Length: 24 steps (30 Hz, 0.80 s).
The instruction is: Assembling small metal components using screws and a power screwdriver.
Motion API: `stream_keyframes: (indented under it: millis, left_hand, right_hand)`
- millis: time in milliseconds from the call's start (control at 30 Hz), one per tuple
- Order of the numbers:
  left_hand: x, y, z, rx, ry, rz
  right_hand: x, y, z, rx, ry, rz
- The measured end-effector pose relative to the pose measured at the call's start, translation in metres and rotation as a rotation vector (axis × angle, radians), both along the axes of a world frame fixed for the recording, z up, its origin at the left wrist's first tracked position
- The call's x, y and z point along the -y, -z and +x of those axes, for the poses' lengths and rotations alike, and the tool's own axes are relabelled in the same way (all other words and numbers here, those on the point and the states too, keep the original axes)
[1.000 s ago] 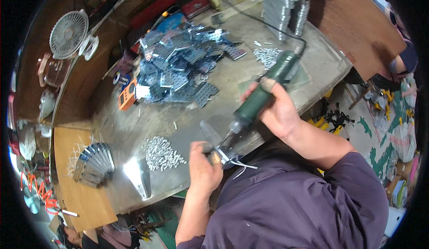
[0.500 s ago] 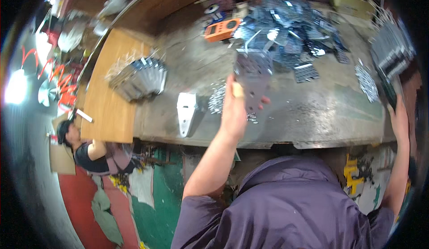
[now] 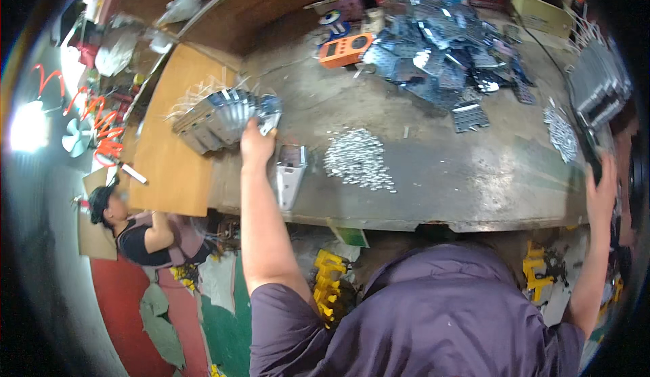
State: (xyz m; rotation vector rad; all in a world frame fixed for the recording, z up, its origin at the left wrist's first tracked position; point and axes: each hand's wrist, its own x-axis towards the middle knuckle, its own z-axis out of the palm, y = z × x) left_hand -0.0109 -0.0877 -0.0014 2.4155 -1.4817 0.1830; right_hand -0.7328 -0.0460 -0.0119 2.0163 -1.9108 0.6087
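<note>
At the left of the bench, my left hand [image 3: 257, 145] closes on a grey metal bracket [image 3: 270, 114], at the near end of a row of similar metal brackets [image 3: 215, 121]. Just to the right of that hand, a single tapered metal bracket [image 3: 291, 177] lies close to the bench's front edge. My right hand [image 3: 601, 184], at the far right, is wrapped round a dark, slim tool [image 3: 594, 163]; its exact kind is hard to make out. A heap of small shiny metal fasteners [image 3: 357, 159] lies between the two arms.
Dark perforated plates [image 3: 440, 45] are piled at the back, beside an orange device [image 3: 345, 50]. A second fastener heap [image 3: 561, 133] and stacked grey plates [image 3: 596, 82] stand right. A wooden board [image 3: 169, 167] borders the left, with another person [image 3: 152, 231] beyond.
My left hand has carried its metal bracket from mid-bench leftward to the row of brackets. The fastener heap it covered now shows. My right hand stays at the far right with the dark tool.
</note>
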Motion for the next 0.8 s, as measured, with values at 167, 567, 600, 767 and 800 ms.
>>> stream_keyframes:
  millis: [167, 567, 600, 767, 800]
  left_hand:
    - [-0.007, -0.016, -0.018, 0.1, 0.019, -0.004]
    - [-0.056, -0.029, -0.249, -0.289, 0.742, -0.034]
    - [-0.061, -0.025, -0.254, -0.287, 0.744, -0.04]
    - [-0.077, -0.017, -0.27, -0.417, 0.838, 0.009]
    - [-0.078, -0.017, -0.269, -0.485, 0.86, 0.012]
  right_hand:
    - [0.004, -0.033, 0.053, 0.176, -0.122, 0.029]
    - [0.093, -0.121, 0.04, 0.036, 0.112, -0.284]
    - [0.098, -0.129, 0.042, -0.038, 0.212, -0.251]
    - [0.125, -0.133, 0.018, -0.205, 0.299, -0.029]
    - [0.128, -0.133, 0.013, -0.126, 0.27, 0.0]
